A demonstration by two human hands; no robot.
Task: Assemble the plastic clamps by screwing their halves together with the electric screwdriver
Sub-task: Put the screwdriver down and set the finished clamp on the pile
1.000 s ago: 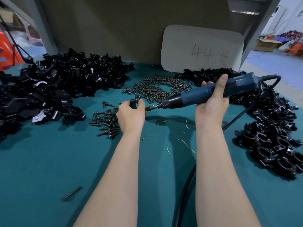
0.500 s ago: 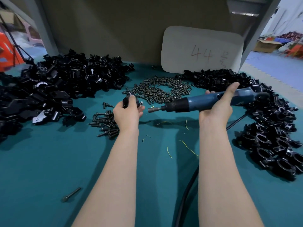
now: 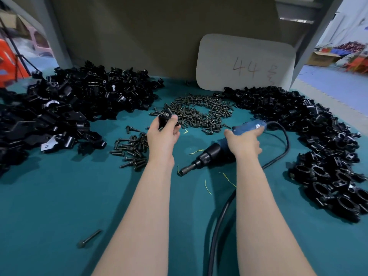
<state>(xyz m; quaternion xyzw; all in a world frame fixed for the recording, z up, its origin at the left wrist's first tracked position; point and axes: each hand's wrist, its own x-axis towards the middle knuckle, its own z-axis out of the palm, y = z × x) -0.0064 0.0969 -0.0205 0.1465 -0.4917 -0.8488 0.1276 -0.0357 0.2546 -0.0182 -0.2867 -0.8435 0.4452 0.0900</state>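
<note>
My left hand (image 3: 162, 135) grips a small black plastic clamp (image 3: 165, 118) with a screw head showing, held above the green table near the screw heap. My right hand (image 3: 246, 143) holds the blue electric screwdriver (image 3: 217, 151) by its body; the tool slants down to the left and its black bit tip (image 3: 182, 172) rests at the table surface. The black cord (image 3: 219, 220) loops away to the right and runs back toward me. Loose clamp halves (image 3: 79, 104) are heaped at the left. A band of black clamps (image 3: 326, 156) lies at the right.
A heap of small dark screws (image 3: 199, 112) lies at the middle back, and a smaller cluster of longer bolts (image 3: 132, 150) sits left of my left hand. One bolt (image 3: 89, 239) lies alone near the front left. A white card marked 44 (image 3: 245, 62) leans on the back wall.
My right hand has lowered the screwdriver from level in the air until its tip points down at the table. My left hand has lifted the clamp away from the bit and turned it.
</note>
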